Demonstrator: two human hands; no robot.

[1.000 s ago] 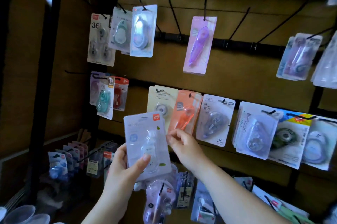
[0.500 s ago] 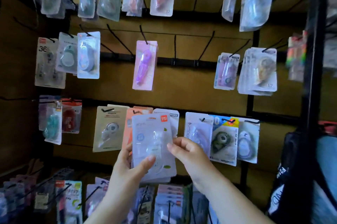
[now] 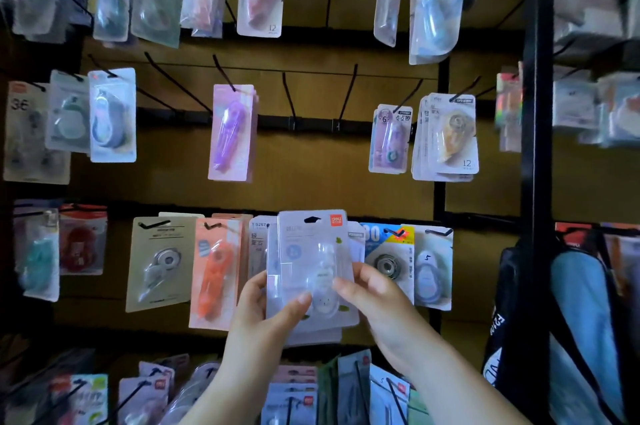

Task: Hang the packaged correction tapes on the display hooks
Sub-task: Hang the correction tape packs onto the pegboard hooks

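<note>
Tape packs (image 3: 313,251) pinched by L grip (image 3: 263,317) & R grip (image 3: 377,303); I risk missing the hook (image 3: 288,99) if they fan.

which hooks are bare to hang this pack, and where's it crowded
Two bare hooks hang in the middle row between the purple pack and the pink pack. Another bare hook is left of the purple pack. The row behind the held pack is crowded, packs overlapping.
</note>
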